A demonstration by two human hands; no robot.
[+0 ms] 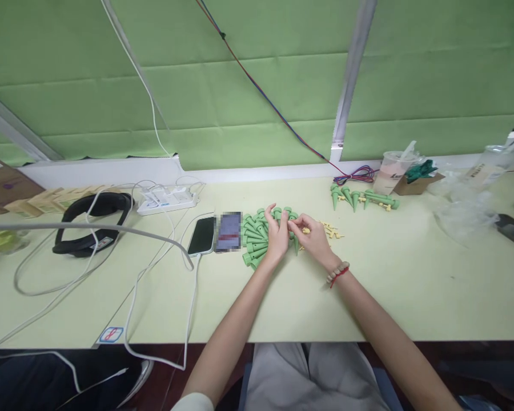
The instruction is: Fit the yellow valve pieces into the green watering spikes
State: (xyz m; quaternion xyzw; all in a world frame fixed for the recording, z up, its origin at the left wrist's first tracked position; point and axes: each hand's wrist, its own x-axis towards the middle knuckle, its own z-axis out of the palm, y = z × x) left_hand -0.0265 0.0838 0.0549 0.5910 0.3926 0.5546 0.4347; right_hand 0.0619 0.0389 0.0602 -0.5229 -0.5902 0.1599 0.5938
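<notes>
Green cone [292,224] pinched between both hands, above the green cone pile [255,240] on the tabletop [368,297]. Left hand [277,234] grip and right hand [312,237] grip both closed on it. Yellow pieces [330,230] just right; two phones [216,234] left.

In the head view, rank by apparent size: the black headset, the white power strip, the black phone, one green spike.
1. Black headset
2. White power strip
3. Black phone, close to the strip, so this order is unsure
4. One green spike, plainly smallest
</notes>
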